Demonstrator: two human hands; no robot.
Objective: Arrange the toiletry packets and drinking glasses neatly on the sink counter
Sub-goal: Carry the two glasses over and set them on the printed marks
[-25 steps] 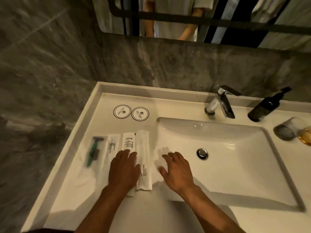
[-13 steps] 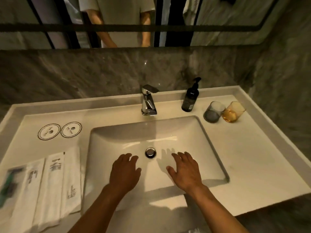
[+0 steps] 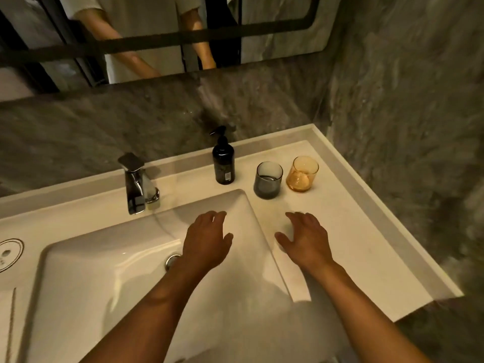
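Two drinking glasses stand upright at the back right of the white counter (image 3: 366,231): a smoky grey glass (image 3: 268,180) and, to its right, an amber glass (image 3: 302,174). My left hand (image 3: 207,241) hovers over the right part of the basin, fingers apart and empty. My right hand (image 3: 306,238) hovers over the counter just in front of the glasses, also spread and empty, a hand's length short of them. Only a sliver of one toiletry packet (image 3: 7,323) shows at the left edge.
A dark pump bottle (image 3: 223,159) stands left of the grey glass, and a chrome tap (image 3: 136,184) behind the basin (image 3: 104,271). A round coaster (image 3: 9,254) lies at the far left. Grey stone walls close in behind and to the right; a mirror hangs above.
Both hands left the packets on the left and moved right across the basin toward the glasses. The view swung right, so the packets have nearly gone out of sight.
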